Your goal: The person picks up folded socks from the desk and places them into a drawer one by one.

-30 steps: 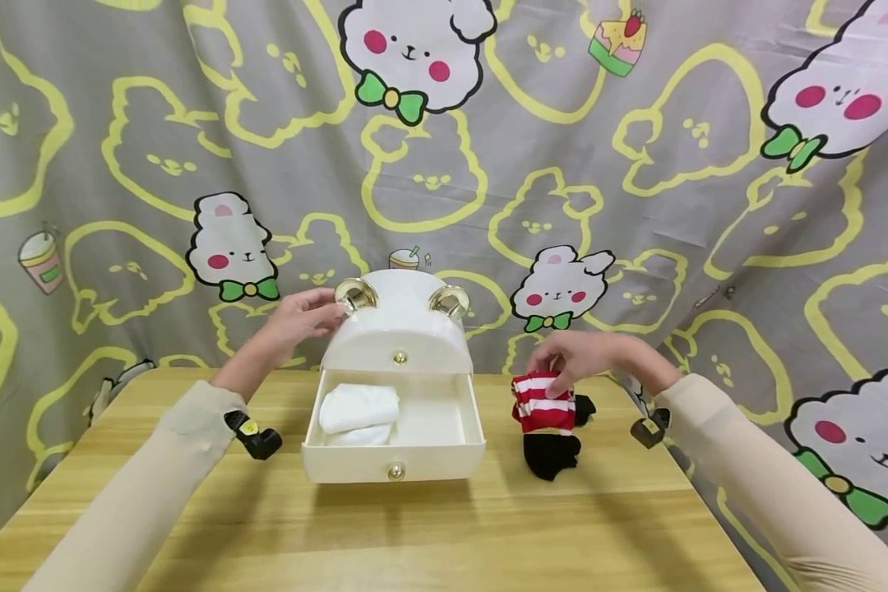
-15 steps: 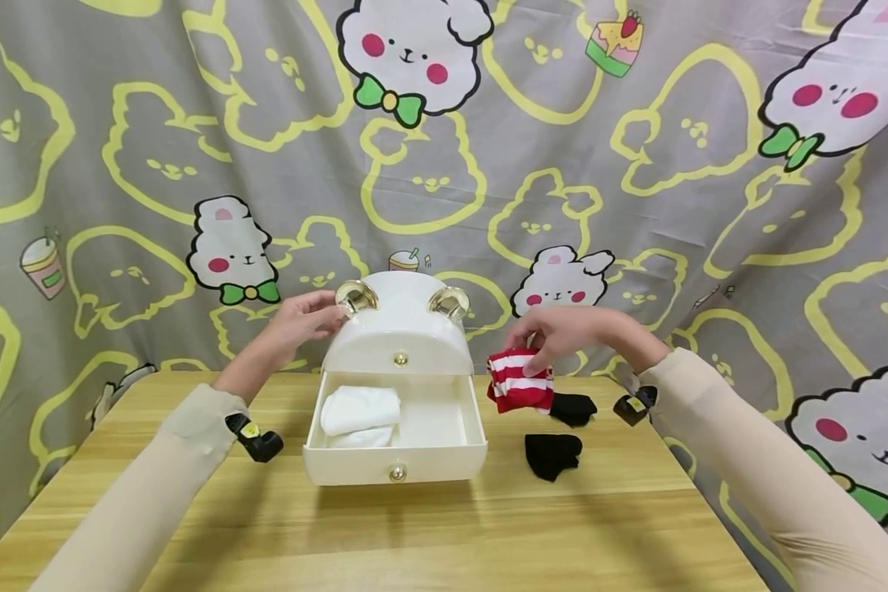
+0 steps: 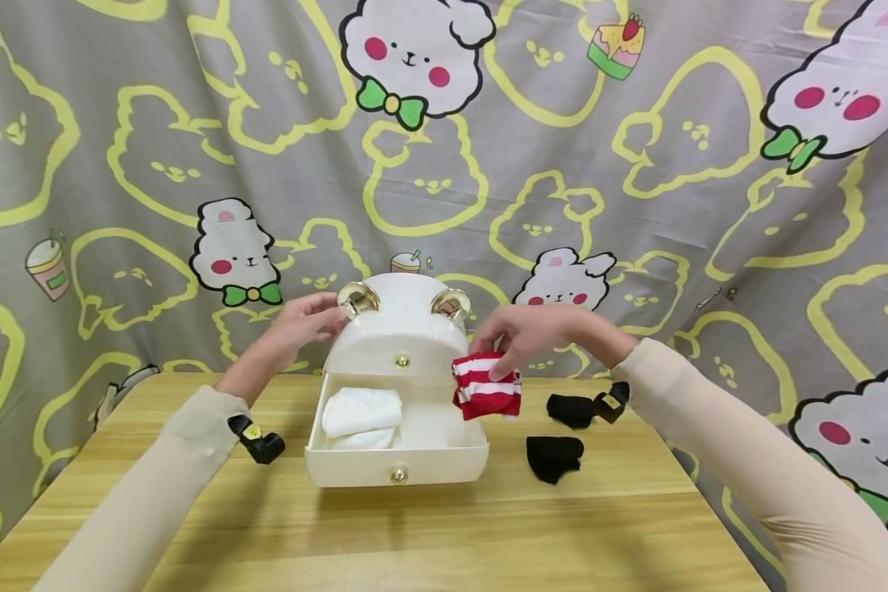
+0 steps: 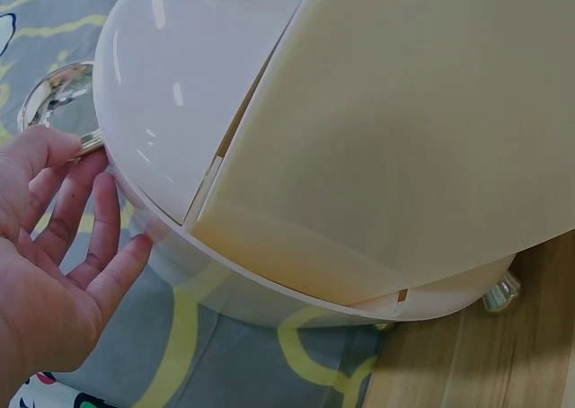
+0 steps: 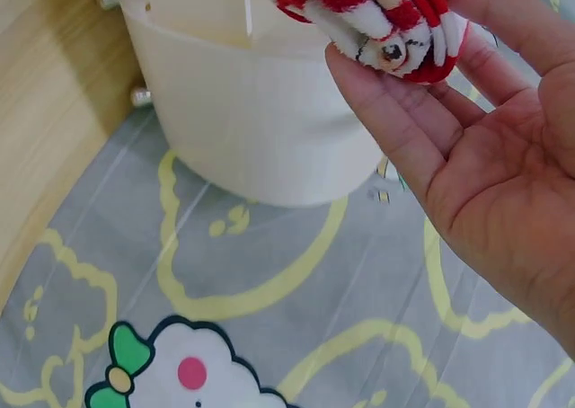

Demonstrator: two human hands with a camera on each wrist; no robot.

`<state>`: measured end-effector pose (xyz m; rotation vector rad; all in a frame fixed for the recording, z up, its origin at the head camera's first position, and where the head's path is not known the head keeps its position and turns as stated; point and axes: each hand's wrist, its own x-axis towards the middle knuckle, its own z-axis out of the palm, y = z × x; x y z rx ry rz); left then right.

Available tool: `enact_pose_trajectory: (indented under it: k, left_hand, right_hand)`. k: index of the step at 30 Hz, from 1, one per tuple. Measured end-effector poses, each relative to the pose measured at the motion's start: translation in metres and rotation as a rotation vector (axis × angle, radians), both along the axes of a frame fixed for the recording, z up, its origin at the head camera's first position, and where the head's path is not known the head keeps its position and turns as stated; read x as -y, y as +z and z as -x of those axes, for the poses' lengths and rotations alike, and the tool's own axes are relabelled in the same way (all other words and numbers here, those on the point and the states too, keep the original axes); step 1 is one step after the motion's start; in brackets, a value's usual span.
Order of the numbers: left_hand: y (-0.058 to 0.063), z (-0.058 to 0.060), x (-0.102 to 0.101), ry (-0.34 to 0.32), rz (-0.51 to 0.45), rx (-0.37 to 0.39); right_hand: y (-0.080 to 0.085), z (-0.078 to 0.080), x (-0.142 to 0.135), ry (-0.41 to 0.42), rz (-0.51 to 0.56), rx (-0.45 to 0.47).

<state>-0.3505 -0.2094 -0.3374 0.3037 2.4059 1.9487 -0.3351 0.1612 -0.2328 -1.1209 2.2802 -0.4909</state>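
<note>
My right hand [image 3: 527, 333] pinches a folded pair of red-and-white striped socks [image 3: 484, 393] above the right side of the pulled-out drawer [image 3: 437, 467]. In the right wrist view the striped socks [image 5: 382, 22] sit between thumb and fingers. My left hand [image 3: 303, 325] pinches the gold ear [image 4: 61, 102] on the left of the white storage box [image 3: 402, 325], thumb on the ear's rim and a finger beneath. Inside the drawer, folded white socks [image 3: 363, 411] lie on the left side.
Two folded black sock bundles, a nearer one [image 3: 553, 457] and a farther one [image 3: 570, 409], lie right of the box on the wooden table [image 3: 414, 543]. A patterned curtain [image 3: 444, 205] hangs behind. The box's upper drawer [image 3: 373, 352] is closed.
My right hand has lifted the striped socks off the table beside the black ones and carried them left, over the drawer's right edge. My left hand stays at the gold ear.
</note>
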Motion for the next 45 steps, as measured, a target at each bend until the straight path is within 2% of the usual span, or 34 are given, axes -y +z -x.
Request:
enact_pose_trajectory:
  k: [9, 17, 24, 31, 45]
  left_hand:
    - [-0.002, 0.002, -0.001, 0.013, 0.003, -0.002]
    - [-0.003, 0.001, 0.0, 0.012, 0.015, -0.008]
    - [-0.001, 0.001, 0.0, 0.012, 0.011, -0.004]
    - [-0.003, 0.002, 0.0, 0.013, 0.002, -0.006]
    - [-0.002, 0.001, 0.0, 0.0, -0.01, -0.009]
  right_hand:
    - [-0.009, -0.006, 0.023, 0.011, 0.004, -0.048]
    - [-0.027, -0.01, 0.04, -0.015, -0.016, -0.09]
    - [-0.043, -0.014, 0.052, 0.006, -0.024, -0.114]
    - [-0.061, -0.012, 0.06, 0.056, -0.02, -0.136]
    - [-0.086, -0.012, 0.069, 0.023, -0.09, -0.193]
